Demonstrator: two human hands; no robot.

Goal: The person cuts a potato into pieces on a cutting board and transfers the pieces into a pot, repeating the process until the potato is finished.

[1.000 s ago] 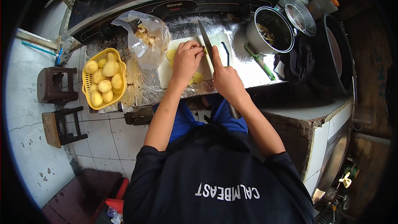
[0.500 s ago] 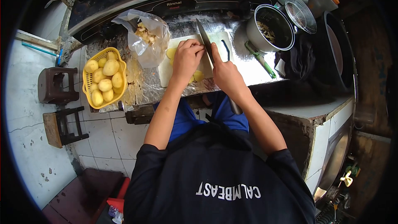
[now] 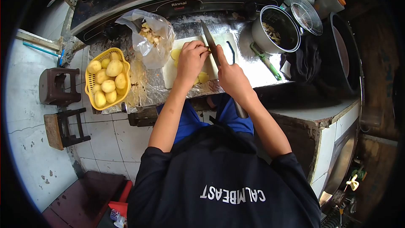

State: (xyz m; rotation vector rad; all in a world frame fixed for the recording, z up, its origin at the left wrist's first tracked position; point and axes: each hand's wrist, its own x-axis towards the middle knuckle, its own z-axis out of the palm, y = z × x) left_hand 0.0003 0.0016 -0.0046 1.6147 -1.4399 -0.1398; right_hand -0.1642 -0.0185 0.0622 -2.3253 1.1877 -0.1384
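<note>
My right hand is closed round the handle of a long kitchen knife. Its blade points away from me, over a white cutting board. Just left of the blade, my left hand rests on the board with fingers bunched on a piece of potato, mostly hidden; a bit of yellow shows at the fingertips. Flat yellow potato slices lie on the board beside and below that hand, with another slice to its left.
A yellow basket of peeled potatoes stands on the left, beside a plastic bag holding pale scraps. Right of the board are a green-handled peeler and a pot with cut strips inside. A stove runs behind.
The knife blade and my right hand have shifted very slightly beside the left fingertips, where a bit of yellow potato now shows. The view has moved a touch; the rest looks the same.
</note>
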